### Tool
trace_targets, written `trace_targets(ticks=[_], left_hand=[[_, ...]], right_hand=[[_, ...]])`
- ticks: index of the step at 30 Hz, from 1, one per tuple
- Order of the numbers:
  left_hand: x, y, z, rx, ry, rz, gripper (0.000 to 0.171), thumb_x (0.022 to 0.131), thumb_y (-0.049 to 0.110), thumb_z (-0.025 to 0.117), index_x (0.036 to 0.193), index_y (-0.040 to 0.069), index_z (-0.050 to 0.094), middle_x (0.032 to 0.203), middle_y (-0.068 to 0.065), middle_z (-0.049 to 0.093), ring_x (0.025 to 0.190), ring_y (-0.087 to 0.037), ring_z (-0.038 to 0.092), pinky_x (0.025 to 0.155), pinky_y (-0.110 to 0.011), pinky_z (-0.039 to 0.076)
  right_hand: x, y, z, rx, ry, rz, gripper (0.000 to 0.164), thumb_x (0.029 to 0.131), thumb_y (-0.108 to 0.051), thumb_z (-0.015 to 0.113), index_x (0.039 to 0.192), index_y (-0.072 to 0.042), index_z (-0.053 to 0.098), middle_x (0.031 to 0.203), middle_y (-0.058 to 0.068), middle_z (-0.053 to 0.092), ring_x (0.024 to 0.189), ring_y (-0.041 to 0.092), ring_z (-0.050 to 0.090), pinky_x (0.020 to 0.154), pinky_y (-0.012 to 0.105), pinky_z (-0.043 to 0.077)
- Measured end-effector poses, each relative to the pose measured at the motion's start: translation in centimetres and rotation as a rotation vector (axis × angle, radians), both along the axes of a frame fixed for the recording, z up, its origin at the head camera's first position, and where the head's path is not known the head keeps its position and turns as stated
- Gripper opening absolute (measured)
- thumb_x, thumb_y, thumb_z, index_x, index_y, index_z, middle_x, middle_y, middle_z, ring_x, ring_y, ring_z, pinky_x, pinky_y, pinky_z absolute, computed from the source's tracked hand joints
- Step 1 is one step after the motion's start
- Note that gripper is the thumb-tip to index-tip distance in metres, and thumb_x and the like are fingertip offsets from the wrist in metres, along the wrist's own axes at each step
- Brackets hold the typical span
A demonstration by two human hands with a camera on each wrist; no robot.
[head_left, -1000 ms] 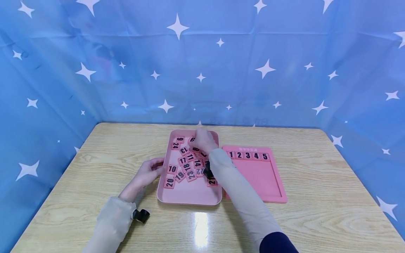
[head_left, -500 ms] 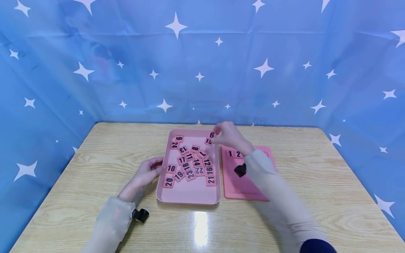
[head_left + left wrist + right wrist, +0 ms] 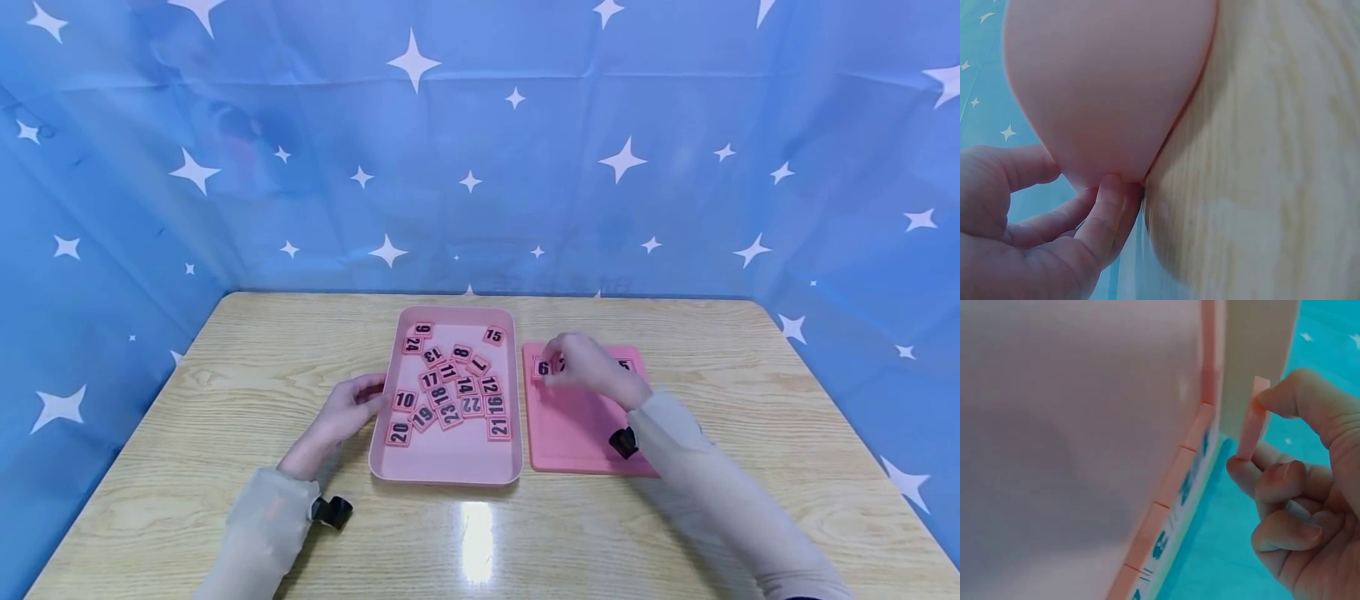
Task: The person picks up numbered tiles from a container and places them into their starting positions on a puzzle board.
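Observation:
My left hand [image 3: 347,410] holds the left side of a pink tray [image 3: 450,460]. In the left wrist view its thumb is at the rim and its fingertips [image 3: 1109,187] press the outer wall. The tray holds several loose number tiles, among them tile 15 [image 3: 493,335], tile 7 [image 3: 478,365] and tile 20 [image 3: 399,433]. Between thumb and forefinger my right hand [image 3: 592,367] pinches the number tile 6 [image 3: 542,368], over the top left of a pink frame board [image 3: 573,437]. Tiles in the board's top row are partly hidden behind that hand; tile 5 [image 3: 626,365] shows.
Tray and board lie side by side on a wooden table [image 3: 750,417], with a narrow gap between them. Behind the table hangs a blue curtain [image 3: 480,217] with white stars. A black wrist camera [image 3: 624,442] is strapped to the right wrist, close over the board.
My right hand reached into the tray's far side, took tile 6 from near tile 15, and carried it right to the board's top left. My left hand has stayed at the tray.

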State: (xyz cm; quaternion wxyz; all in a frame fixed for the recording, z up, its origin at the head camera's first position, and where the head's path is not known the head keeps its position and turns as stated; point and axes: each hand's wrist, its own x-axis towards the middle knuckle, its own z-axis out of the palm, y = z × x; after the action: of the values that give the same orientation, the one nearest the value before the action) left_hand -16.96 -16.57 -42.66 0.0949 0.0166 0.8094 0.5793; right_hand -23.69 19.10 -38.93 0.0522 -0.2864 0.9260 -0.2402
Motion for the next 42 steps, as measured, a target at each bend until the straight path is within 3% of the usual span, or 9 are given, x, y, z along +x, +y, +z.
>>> trace_targets(ticks=[16,25,42], left_hand=[[0.0,0.0,-0.2,0.014,0.011,-0.001,0.04,0.09,-0.001,0.054,0.127,-0.015,0.046,0.12,-0.031,0.054,0.107,-0.035,0.056,0.085,-0.024,0.049],[0.0,0.0,-0.1,0.014,0.001,0.007,0.04,0.09,-0.001,0.054,0.127,-0.014,0.047,0.12,-0.03,0.054,0.105,-0.033,0.055,0.083,-0.022,0.049],[-0.1,0.0,-0.3,0.018,0.006,0.011,0.039,0.09,-0.002,0.054,0.126,-0.015,0.047,0.119,-0.03,0.055,0.105,-0.034,0.056,0.083,-0.021,0.049]], right_hand=[[0.7,0.4,-1.5,0.041,-0.035,0.021,0.019,0.072,-0.006,0.077,0.087,-0.001,0.068,0.074,0.001,0.058,0.068,0.012,0.051,0.062,0.024,0.047],[0.9,0.4,-2.0,0.063,0.086,0.022,0.015,0.074,-0.008,0.078,0.084,-0.003,0.068,0.072,0.003,0.055,0.066,0.012,0.046,0.057,0.024,0.042],[1.0,0.3,-1.8,0.07,0.105,0.002,0.017,0.071,-0.008,0.08,0.084,-0.007,0.069,0.078,0.0,0.063,0.068,0.009,0.054,0.062,0.023,0.048]])
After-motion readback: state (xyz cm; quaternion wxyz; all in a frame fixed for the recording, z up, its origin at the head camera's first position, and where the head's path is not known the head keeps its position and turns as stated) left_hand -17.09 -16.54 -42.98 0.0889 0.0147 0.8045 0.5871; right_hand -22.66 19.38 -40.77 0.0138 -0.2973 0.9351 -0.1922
